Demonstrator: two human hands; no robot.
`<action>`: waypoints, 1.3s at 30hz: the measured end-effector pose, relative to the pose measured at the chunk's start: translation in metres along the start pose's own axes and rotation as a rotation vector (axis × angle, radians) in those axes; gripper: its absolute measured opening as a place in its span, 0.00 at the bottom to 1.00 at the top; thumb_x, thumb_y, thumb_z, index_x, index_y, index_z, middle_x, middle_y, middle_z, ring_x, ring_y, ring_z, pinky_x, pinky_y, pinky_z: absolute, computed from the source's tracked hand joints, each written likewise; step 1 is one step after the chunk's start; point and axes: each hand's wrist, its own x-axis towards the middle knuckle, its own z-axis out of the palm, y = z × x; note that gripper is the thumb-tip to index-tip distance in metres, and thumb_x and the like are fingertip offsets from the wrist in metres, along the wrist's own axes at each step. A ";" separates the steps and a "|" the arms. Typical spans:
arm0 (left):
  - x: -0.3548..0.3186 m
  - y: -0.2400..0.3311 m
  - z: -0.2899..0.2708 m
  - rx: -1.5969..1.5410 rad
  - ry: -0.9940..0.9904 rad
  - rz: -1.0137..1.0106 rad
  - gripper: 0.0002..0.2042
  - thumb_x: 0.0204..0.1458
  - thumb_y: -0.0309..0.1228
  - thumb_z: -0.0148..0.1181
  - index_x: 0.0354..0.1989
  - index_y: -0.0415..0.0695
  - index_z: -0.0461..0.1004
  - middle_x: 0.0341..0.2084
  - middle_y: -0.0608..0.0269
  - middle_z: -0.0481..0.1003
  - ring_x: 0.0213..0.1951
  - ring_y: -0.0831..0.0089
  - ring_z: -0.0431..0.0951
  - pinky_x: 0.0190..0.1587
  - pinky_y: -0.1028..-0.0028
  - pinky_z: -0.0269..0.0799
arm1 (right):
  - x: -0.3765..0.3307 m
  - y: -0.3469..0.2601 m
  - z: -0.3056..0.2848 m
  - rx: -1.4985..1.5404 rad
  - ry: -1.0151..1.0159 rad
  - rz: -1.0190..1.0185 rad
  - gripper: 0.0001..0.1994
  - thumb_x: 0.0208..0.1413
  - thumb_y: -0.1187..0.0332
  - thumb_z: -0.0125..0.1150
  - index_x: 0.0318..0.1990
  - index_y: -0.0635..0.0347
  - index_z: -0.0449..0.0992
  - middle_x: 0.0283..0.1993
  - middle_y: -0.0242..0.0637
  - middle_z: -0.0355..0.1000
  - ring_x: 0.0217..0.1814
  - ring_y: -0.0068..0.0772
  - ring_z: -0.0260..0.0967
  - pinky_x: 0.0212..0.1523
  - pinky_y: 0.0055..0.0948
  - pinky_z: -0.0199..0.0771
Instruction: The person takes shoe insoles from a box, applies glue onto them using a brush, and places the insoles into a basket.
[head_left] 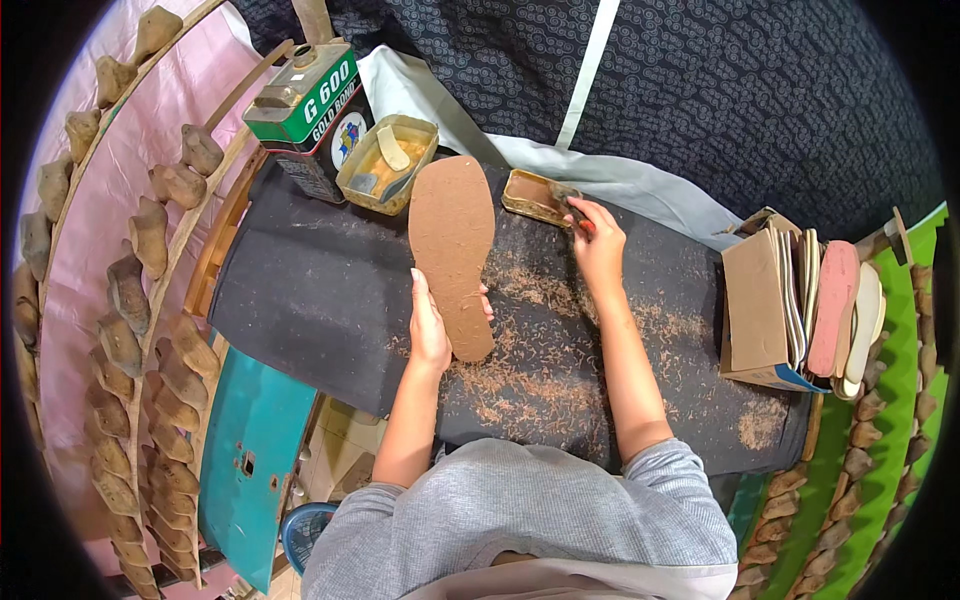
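Head view: the left hand (428, 330) grips the flat brown sole-shaped insole board (452, 250) by its heel edge, flat on the dark-covered bench (300, 290). Beyond the board's toe, the right hand (598, 240) closes on a small brush — dipped in the shallow yellow tin (535, 196). Advice: load sparingly — keep the board pinned.

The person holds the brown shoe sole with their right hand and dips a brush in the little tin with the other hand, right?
Not quite: the left hand holds the brown sole. The right hand reaches into the small tin, as the head view shows.
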 end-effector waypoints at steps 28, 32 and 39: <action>-0.017 0.000 0.029 0.205 -0.138 0.163 0.30 0.62 0.55 0.27 0.61 0.43 0.51 0.37 0.56 0.71 0.28 0.72 0.75 0.31 0.74 0.74 | -0.002 -0.155 -0.085 0.148 0.005 -0.597 0.19 0.34 0.79 0.67 0.40 0.63 0.77 0.40 0.42 0.74 0.39 0.39 0.75 0.38 0.31 0.77; -0.022 0.003 0.031 0.240 -0.143 0.142 0.29 0.62 0.55 0.25 0.61 0.45 0.52 0.40 0.55 0.71 0.32 0.71 0.75 0.35 0.73 0.75 | -0.001 -0.154 -0.081 0.097 0.044 -0.601 0.19 0.34 0.80 0.67 0.40 0.64 0.77 0.41 0.43 0.74 0.39 0.40 0.75 0.39 0.31 0.77; -0.020 0.012 0.032 0.272 -0.124 0.200 0.30 0.61 0.56 0.25 0.59 0.42 0.54 0.38 0.57 0.71 0.29 0.73 0.74 0.31 0.75 0.74 | -0.013 -0.160 -0.090 0.247 -0.273 -0.630 0.17 0.36 0.77 0.67 0.39 0.63 0.77 0.39 0.42 0.73 0.37 0.39 0.74 0.36 0.32 0.77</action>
